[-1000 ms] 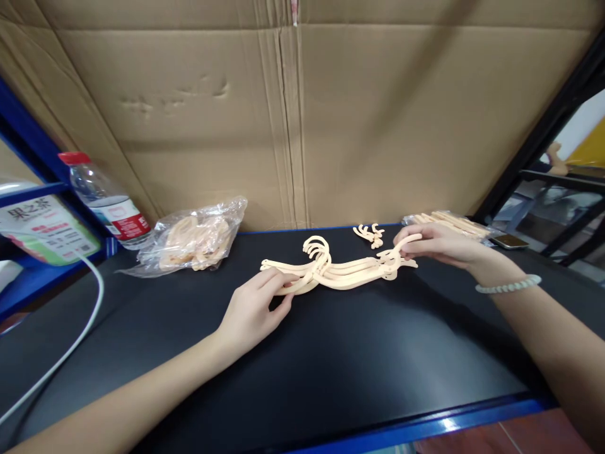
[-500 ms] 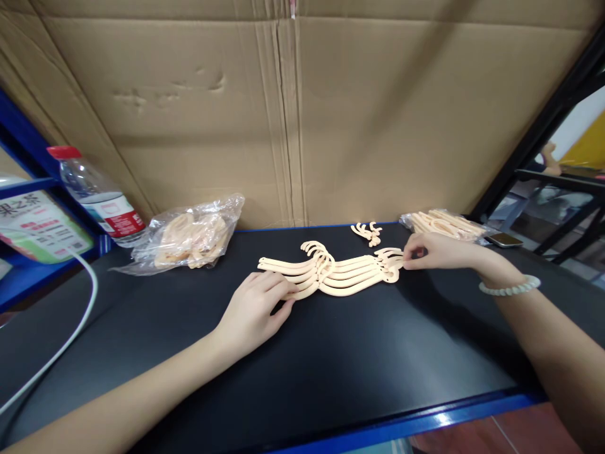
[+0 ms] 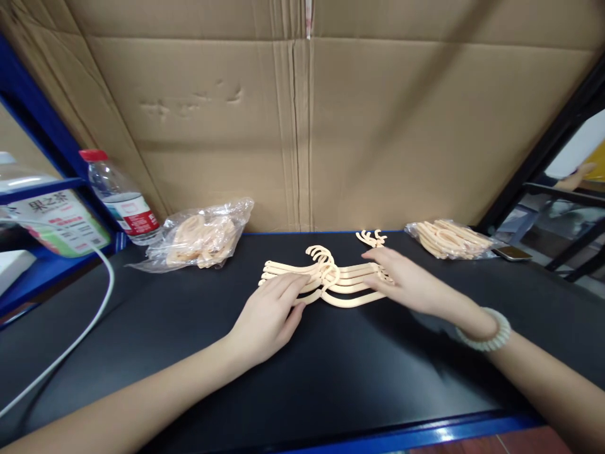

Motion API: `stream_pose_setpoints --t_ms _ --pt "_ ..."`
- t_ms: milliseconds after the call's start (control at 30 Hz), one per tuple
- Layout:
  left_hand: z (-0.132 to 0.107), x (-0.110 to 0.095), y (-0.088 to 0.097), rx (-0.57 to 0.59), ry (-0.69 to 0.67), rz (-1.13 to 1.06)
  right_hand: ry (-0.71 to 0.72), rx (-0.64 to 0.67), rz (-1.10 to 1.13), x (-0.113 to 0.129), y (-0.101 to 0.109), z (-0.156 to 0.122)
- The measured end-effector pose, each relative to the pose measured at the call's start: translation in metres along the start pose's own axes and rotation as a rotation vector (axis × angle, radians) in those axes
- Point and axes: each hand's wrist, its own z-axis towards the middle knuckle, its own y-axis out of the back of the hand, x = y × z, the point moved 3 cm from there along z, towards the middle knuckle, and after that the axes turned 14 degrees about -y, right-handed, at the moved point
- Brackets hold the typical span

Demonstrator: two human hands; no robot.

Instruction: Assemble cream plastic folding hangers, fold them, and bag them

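Light, steady pressure from the left grip, its fingers and thumb pinching the hangers, seems best for keeping the layers aligned. The right grip touches the ends farther from the bottle and should press gently; whether it clasps them, I cannot tell. Right of the bottle on the worktop, the hangers overlap, pale cream, smoothly curved, hooks fanned.

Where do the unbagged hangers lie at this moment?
In the head view, the hangers lie near the middle of the table, with the left hand on their left part and the right hand at their right end.
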Motion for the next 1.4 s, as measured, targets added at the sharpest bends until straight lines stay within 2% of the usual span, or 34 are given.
stream_pose_setpoints --t_ms 100,200,367,533,667,967,1233,1400 --pt "-0.002 0.001 -0.008 0.128 0.058 0.006 0.001 0.112 -0.092 0.017 -0.025 -0.009" --pt "-0.006 0.007 -0.015 0.22 0.128 0.042 -0.019 0.172 -0.137 0.02 -0.038 -0.011" --pt "-0.009 0.015 -0.018 0.251 0.146 0.068 -0.01 0.156 -0.17 0.016 -0.038 -0.005" --pt "-0.004 0.026 -0.018 0.366 0.292 0.057 -0.059 0.146 -0.18 0.015 -0.042 -0.001" --pt "0.002 0.035 -0.02 0.407 0.32 0.021 -0.095 0.158 -0.193 0.013 -0.045 0.004" --pt "0.019 0.044 -0.034 0.329 0.315 0.071 -0.073 0.147 -0.186 -0.006 -0.043 0.024" --pt "0.023 0.042 -0.035 0.354 0.33 0.085 -0.079 0.134 -0.179 -0.012 -0.042 0.03" --pt "0.02 0.038 -0.031 0.246 0.285 0.119 -0.065 0.04 -0.163 -0.011 -0.04 0.026"
